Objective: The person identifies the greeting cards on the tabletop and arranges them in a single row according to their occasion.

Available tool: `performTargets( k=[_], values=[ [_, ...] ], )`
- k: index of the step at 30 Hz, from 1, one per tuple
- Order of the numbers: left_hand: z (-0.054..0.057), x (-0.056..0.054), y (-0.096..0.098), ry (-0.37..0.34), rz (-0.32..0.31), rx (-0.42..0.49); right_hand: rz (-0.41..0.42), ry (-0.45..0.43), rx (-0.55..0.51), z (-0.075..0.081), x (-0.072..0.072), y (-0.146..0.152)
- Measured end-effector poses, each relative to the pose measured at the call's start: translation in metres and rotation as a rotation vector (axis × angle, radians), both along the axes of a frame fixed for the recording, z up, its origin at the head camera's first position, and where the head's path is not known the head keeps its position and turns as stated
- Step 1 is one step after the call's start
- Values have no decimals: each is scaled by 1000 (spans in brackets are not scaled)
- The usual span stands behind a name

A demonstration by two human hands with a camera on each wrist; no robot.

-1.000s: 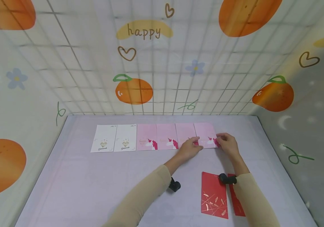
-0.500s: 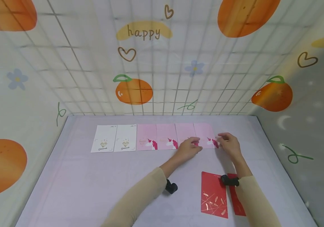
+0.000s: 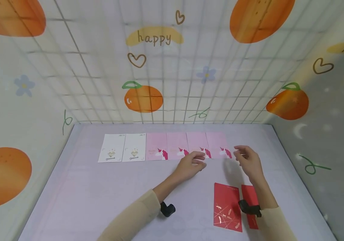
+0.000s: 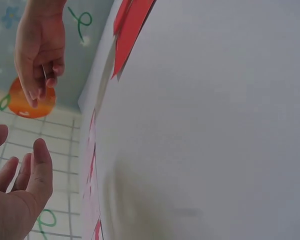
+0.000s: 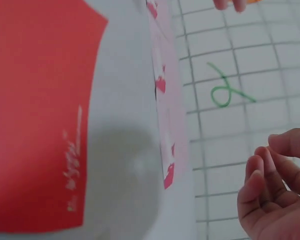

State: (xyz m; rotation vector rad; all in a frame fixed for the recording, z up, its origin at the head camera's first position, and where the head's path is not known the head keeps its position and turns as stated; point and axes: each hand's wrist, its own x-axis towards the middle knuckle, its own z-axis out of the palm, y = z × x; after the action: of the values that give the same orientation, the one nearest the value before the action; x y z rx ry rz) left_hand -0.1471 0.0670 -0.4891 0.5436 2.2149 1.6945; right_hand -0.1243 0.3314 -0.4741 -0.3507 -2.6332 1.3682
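In the head view my left hand hovers over the lower edge of the pink unicorn cards, fingers loosely bent and holding nothing. My right hand is in the air just right of the rightmost pink card, its shadow falling on the table. The right wrist view shows that hand with relaxed, bare fingers. Several pink cards continue a row that begins with two white diamond cards on the left. Nearer the front lie two red cards, the right one partly hidden by the right wrist.
A pale cloth-covered table carries the cards. Around it stand curtain walls printed with oranges over a wire grid. Each wrist wears a black camera, such as the left one.
Both hands have drawn away from the rightmost pink cards, the left toward the lower left, the right slightly right and nearer. More of the unicorn prints now shows. The cards appear still.
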Motion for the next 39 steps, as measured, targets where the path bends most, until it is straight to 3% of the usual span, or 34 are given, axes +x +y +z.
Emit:
performTargets(
  k=[7, 17, 25, 33, 39],
  values=[
    [3, 19, -23, 9, -13, 24, 11, 14, -12, 10, 29, -14],
    [7, 42, -37, -34, -4, 29, 26, 32, -33, 13, 55, -30],
    [6, 55, -43, -25, -2, 46, 24, -15, -84, 13, 63, -38],
    [4, 59, -42, -13, 5, 60, 20, -9, -80, 10, 67, -38],
    [5, 60, -39, -45, -4, 59, 16, -27, -95, 7, 71, -36]
  ],
)
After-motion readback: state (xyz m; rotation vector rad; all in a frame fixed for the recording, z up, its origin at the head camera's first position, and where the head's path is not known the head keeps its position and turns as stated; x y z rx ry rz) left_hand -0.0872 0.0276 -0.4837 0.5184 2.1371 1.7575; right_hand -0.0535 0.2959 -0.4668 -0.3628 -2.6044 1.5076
